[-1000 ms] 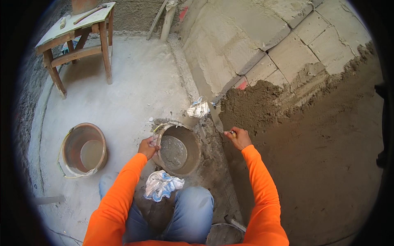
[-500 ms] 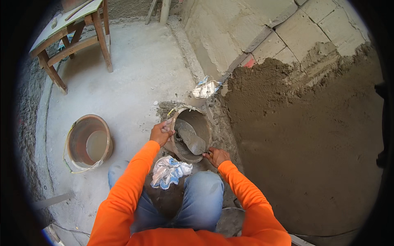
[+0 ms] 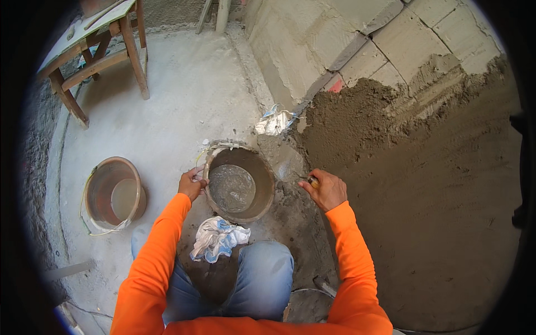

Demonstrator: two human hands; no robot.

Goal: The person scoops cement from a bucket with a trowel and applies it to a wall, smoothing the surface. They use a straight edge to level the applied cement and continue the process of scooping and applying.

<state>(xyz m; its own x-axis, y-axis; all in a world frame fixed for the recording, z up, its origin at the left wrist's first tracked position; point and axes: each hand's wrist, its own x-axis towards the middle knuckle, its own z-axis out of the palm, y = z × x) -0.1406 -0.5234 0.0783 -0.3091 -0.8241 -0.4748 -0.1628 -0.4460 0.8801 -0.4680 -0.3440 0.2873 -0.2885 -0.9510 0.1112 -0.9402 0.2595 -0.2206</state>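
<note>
My left hand [image 3: 193,183] grips the left rim of a mortar-smeared bucket [image 3: 261,205]. Wet grey mortar [image 3: 231,187] covers the bucket's bottom. My right hand [image 3: 326,190] is closed round the handle of a trowel [image 3: 286,163], to the right of the bucket. The trowel's blade points up and left, beside the bucket rim and close to the foot of the wall; its mortar-grey colour blends with the ground. A crumpled white and blue bag [image 3: 219,239] lies between my knees and the bucket.
At the left stands a second bucket [image 3: 138,209] with cloudy liquid inside. A wooden table [image 3: 120,58] is at the far left. Another crumpled bag [image 3: 273,121] lies by the wall corner. Wet dark plaster [image 3: 413,223] covers much of the block wall [image 3: 413,36] at right.
My right hand has drawn the trowel out of the bucket and moved right and up with it. The bucket sits further left in view, my left hand still on its rim.
</note>
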